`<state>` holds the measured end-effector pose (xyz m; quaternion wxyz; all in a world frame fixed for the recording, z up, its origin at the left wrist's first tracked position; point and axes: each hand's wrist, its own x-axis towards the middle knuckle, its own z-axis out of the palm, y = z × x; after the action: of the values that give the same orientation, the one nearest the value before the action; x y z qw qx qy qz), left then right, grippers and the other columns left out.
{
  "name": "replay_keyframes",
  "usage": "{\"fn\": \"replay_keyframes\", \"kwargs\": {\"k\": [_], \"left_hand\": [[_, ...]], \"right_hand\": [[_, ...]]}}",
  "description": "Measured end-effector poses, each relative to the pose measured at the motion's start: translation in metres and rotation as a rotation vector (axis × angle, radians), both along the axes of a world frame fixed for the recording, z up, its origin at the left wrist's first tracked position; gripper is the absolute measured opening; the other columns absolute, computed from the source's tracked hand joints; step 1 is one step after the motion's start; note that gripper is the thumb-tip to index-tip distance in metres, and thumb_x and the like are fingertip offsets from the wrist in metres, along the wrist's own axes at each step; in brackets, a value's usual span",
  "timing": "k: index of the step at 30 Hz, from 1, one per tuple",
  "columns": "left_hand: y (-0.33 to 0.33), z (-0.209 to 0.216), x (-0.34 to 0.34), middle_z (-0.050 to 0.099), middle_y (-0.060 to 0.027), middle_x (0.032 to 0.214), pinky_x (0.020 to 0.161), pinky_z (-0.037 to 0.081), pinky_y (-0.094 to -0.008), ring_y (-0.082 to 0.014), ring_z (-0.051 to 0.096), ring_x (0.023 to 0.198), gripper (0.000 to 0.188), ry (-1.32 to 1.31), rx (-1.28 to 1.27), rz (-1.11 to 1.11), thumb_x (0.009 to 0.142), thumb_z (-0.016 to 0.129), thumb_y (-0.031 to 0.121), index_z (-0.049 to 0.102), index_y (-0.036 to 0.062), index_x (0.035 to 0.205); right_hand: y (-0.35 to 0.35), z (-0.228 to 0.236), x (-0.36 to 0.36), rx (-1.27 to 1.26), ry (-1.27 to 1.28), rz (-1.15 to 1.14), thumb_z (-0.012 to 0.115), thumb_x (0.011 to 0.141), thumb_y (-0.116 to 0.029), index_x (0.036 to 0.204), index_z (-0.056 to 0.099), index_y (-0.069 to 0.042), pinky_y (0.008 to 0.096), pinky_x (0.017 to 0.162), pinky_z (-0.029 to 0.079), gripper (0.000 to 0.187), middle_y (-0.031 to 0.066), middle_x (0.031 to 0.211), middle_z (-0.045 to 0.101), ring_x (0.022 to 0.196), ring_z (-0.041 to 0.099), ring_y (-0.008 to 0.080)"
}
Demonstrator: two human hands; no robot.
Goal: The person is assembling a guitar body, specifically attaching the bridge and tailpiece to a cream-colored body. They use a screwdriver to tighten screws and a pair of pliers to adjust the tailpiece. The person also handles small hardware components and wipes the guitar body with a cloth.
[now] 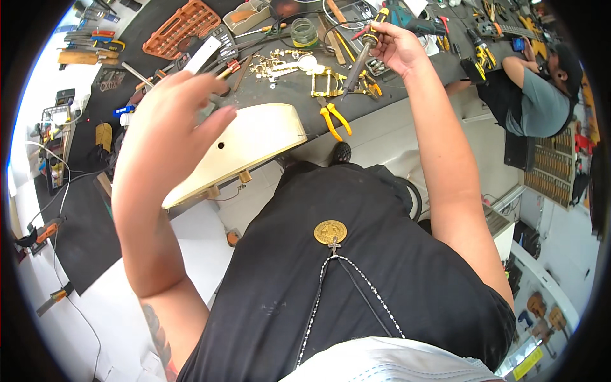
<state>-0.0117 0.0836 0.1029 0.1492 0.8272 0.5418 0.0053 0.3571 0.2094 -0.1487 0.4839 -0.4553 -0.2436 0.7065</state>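
Observation:
My right hand, raised at the far side of the bench, is closed on a hand tool with a yellow-and-black handle and a long dark tapering shaft. Its tip points down over the bench edge. My left hand is blurred, held up with thumb and fingers apart and nothing visible in it. Partly behind it lies a cream curved body, like a guitar's, with a round hole in its side. Yellow-handled pliers and gold-coloured metal frames lie beside it.
Small gold parts, a glass jar and an orange tool case are on the dark bench. A teal power drill lies beyond my right hand. Another person sits at right. A cable hangs at left.

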Motion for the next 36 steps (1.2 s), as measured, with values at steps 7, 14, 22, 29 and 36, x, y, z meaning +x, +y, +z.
{"fn": "replay_keyframes", "kwargs": {"k": [7, 14, 22, 29, 36], "left_hand": [[-0.102, -0.030, -0.133, 0.063, -0.0048, 0.105, 0.086, 0.043, -0.0283, -0.0165, 0.056, 0.095, 0.027, -0.540, 0.190, 0.535, 0.093, 0.074, 0.011, 0.070, -0.0016, 0.117], [-0.128, -0.058, -0.177, 0.066, -0.0103, 0.121, 0.094, 0.048, -0.0351, -0.0242, 0.063, 0.113, 0.032, -0.511, 0.356, 0.509, 0.092, 0.075, 0.012, 0.071, 0.0019, 0.122], [-0.143, -0.089, -0.226, 0.061, -0.0140, 0.126, 0.104, 0.044, -0.0495, -0.0350, 0.057, 0.119, 0.050, -0.596, 0.501, 0.220, 0.085, 0.085, 0.024, 0.066, 0.0080, 0.129], [-0.158, -0.131, -0.281, 0.060, -0.0143, 0.131, 0.107, 0.045, -0.0515, -0.0366, 0.057, 0.125, 0.064, -0.640, 0.415, 0.184, 0.080, 0.087, 0.027, 0.062, 0.0108, 0.137], [-0.160, -0.144, -0.291, 0.061, -0.0156, 0.127, 0.102, 0.046, -0.0492, -0.0366, 0.060, 0.119, 0.056, -0.696, 0.291, 0.112, 0.086, 0.082, 0.035, 0.062, 0.0042, 0.128]], "right_hand": [[0.036, 0.116, -0.086, 0.116, -0.124, 0.171, 0.077, 0.093, -0.009, 0.099, 0.074, -0.004, 0.0294, 0.065, 0.057, 0.009, 0.0068, 0.083, 0.073, 0.070, 0.070, 0.0167], [0.058, 0.212, -0.246, 0.284, -0.162, 0.309, 0.076, 0.096, -0.011, 0.091, 0.071, -0.007, 0.0305, 0.065, 0.057, 0.007, 0.0066, 0.081, 0.073, 0.068, 0.069, 0.0174], [0.080, 0.182, -0.430, 0.404, -0.294, 0.405, 0.080, 0.097, -0.018, 0.104, 0.074, -0.006, 0.0334, 0.085, 0.060, 0.015, 0.0053, 0.095, 0.076, 0.084, 0.071, 0.0147], [0.020, 0.140, -0.597, 0.439, -0.607, 0.665, 0.082, 0.094, -0.023, 0.108, 0.073, 0.000, 0.0306, 0.078, 0.064, 0.028, 0.0095, 0.100, 0.076, 0.085, 0.075, 0.0172], [-0.003, 0.075, -0.695, 0.625, -1.100, 0.752, 0.082, 0.092, -0.034, 0.096, 0.077, 0.002, 0.0294, 0.067, 0.059, 0.037, 0.0095, 0.080, 0.077, 0.070, 0.073, 0.0139]]}}
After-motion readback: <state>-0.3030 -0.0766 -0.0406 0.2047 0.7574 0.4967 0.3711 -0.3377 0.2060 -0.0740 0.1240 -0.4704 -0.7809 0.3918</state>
